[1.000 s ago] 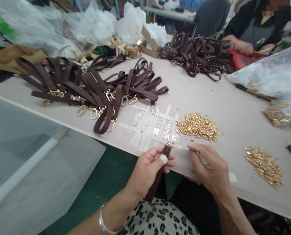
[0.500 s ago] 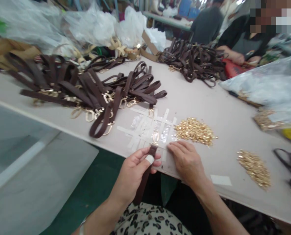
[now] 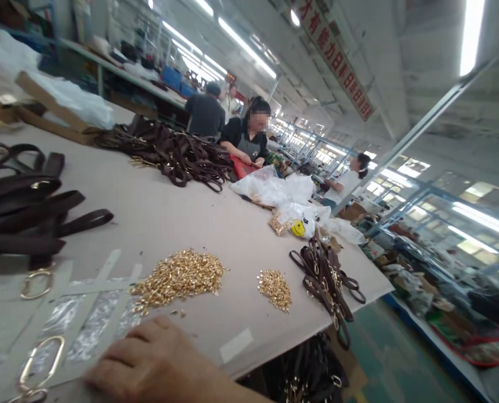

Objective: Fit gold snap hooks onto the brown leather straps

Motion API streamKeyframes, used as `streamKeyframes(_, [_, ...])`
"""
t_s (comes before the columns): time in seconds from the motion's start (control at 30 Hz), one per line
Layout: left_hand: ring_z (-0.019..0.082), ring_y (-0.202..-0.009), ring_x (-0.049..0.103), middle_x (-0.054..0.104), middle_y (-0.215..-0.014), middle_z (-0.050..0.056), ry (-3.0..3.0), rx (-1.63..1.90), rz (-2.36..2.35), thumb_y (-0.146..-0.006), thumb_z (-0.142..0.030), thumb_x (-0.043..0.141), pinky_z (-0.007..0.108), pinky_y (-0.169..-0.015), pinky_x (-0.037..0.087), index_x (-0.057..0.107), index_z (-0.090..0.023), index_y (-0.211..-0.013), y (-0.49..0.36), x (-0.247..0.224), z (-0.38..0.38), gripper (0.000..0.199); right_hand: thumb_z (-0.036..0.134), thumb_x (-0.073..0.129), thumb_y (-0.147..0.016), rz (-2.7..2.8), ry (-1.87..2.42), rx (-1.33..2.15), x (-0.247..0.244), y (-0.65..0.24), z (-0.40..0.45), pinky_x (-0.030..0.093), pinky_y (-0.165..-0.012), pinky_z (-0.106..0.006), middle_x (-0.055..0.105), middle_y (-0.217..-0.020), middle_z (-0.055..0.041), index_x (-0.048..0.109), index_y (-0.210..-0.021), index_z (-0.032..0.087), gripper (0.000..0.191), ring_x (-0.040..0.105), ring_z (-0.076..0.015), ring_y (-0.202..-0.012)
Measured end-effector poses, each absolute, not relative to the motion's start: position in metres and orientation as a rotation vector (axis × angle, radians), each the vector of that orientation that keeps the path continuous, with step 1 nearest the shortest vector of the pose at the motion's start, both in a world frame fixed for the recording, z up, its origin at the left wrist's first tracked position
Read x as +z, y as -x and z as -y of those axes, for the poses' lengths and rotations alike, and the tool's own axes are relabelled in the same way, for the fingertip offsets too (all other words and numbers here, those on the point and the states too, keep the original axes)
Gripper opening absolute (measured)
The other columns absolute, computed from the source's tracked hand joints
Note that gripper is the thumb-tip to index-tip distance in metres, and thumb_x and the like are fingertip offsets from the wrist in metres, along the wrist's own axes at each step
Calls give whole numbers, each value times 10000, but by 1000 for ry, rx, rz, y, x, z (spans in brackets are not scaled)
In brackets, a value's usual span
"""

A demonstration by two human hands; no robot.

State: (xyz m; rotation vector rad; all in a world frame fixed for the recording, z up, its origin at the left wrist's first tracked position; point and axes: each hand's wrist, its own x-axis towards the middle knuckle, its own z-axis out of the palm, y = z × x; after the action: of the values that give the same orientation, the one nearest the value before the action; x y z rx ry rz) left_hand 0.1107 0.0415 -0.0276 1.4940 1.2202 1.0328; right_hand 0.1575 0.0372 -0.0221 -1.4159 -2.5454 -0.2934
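Note:
My right hand [image 3: 152, 361] is low in the picture at the table edge, its back toward me. Its fingers are bent and pressed together, pointing left; the fingertips are blurred and whatever they hold, if anything, is hidden. My left hand is out of view. To the left of the right hand a gold oval ring [image 3: 58, 358] with a metal link lies over taped clear film [image 3: 93, 327]. Just beyond the fingers is a large pile of small gold metal pieces [image 3: 186, 277]. Farther left another gold ring [image 3: 37, 284] hangs from a dark brown strap [image 3: 41, 261].
A smaller gold pile [image 3: 275, 289] and brown straps [image 3: 327, 280] lie to the right. More looped straps [image 3: 26, 207] fill the left; another heap [image 3: 173, 148] lies behind. Plastic bags [image 3: 274, 187] stand near a seated co-worker [image 3: 249, 134]. A white tape piece [image 3: 236, 345] is near the edge.
The view has swung up and to the right. My left hand and the strap it held have left the picture. My right hand appears lower and farther left, still beside the larger gold pile.

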Motion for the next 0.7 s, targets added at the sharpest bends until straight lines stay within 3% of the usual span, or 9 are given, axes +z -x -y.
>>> streamKeyframes(0.17, [287,-594,638,627,-499,72,-1580,536,-1425,-849,-230,455,399,-567,510,700,-147,-655,-77,-19,-35,324,252,515,-996,2542,1367,-174,-26,-156,-32,472,-787,-313,657,-909,-3,600,-937,184,123,553,-170,-851])
streamKeyframes(0.27, [209,-673,694,741,-722,75,-1375,511,-1381,-897,-304,468,292,-615,557,735,-79,-986,-6,-19,-30,360,215,601,-947,2481,1388,22,-21,-155,-22,482,-875,-341,676,-968,-46,622,-974,169,57,563,-194,-930])
streamKeyframes(0.33, [180,-770,718,766,-919,94,-1044,685,-1217,-894,-307,548,248,-676,555,680,-111,-1154,34,-16,-23,352,158,585,-942,2452,1360,89,-24,-161,-22,471,-945,-390,678,-1088,-81,630,-1097,161,161,552,-223,-1021])
streamKeyframes(0.47, [158,-801,712,762,-989,102,-683,845,-989,-841,-258,689,198,-643,509,701,-144,-1080,56,-13,-17,265,94,528,-937,2450,1297,61,-29,-168,-26,479,-934,-436,687,-1113,-104,647,-1155,154,255,548,-248,-1038])
streamKeyframes(0.7, [150,-801,703,754,-974,77,-662,854,-908,-855,-230,661,222,-649,488,708,-156,-1044,47,-14,-18,208,141,470,-974,2386,1414,81,-23,-165,-27,494,-830,-423,678,-931,-95,673,-975,159,204,568,-236,-898])
